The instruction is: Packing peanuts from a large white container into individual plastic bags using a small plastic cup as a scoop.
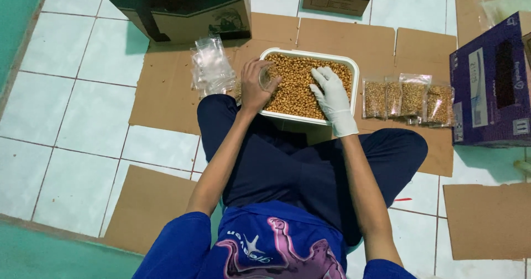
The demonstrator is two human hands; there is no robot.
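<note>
- Left hand (255,85): bare, closed around one small clear cup (267,75), at the near-left corner of the tub.
- Right hand (332,93): white-gloved, fingers spread flat on the nuts.
- One white rectangular tub (354,82), full of golden-brown nuts (298,82), on flattened cardboard (166,91).
- Four filled clear bags (406,97), in a row just right of the tub.
- One stack of empty clear bags (212,66), left of the tub.
- Three boxes (182,13) around the work area.

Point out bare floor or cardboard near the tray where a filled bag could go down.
Free: flattened cardboard left of the empty bag stack, and the strip behind the white tray. Crowded: right of the tray, filled bags run to the purple box.
</note>
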